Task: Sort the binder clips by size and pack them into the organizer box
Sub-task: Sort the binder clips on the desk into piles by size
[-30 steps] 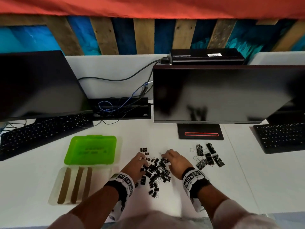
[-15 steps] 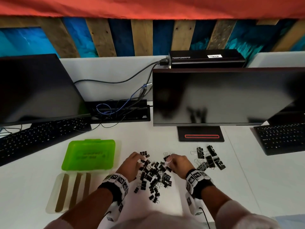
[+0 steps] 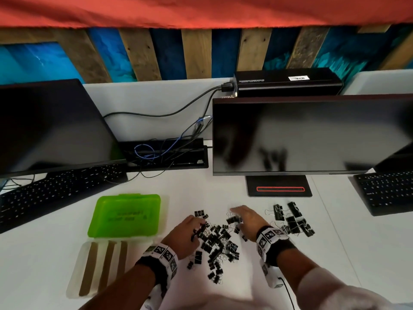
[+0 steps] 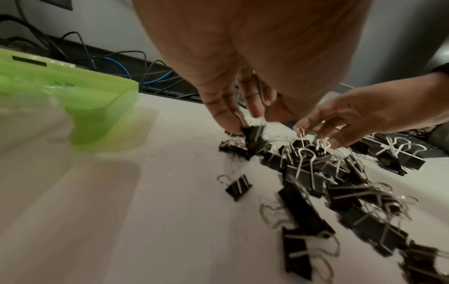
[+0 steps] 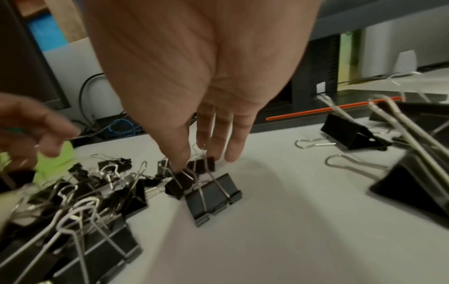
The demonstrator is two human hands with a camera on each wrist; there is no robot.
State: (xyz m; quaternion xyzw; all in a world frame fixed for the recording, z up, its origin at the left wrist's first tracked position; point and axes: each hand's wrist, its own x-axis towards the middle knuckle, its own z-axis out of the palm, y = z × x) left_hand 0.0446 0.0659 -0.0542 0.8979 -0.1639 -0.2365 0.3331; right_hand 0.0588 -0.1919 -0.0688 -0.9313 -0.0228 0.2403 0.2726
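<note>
A loose pile of small black binder clips (image 3: 215, 242) lies on the white desk between my hands. My left hand (image 3: 197, 229) reaches into its left edge and, in the left wrist view, pinches one small binder clip (image 4: 253, 135) between thumb and fingers (image 4: 224, 115). My right hand (image 3: 237, 214) hovers over the pile's upper right with fingers straight; its fingertips (image 5: 181, 163) touch small clips (image 5: 181, 183) and hold none. Larger clips (image 3: 292, 221) sit grouped to the right. The organizer box stands open at left, with a green lid (image 3: 126, 214) and a clear divided tray (image 3: 98, 268).
Two dark monitors (image 3: 297, 135) stand behind the work area, with keyboards at far left (image 3: 55, 191) and far right (image 3: 386, 191). A cable tray (image 3: 165, 156) runs between the monitors. A few small clips (image 3: 200, 213) lie apart above the pile.
My left hand has shifted to the pile's left edge and closed on a clip. My right hand has opened and spread over the upper right of the pile.
</note>
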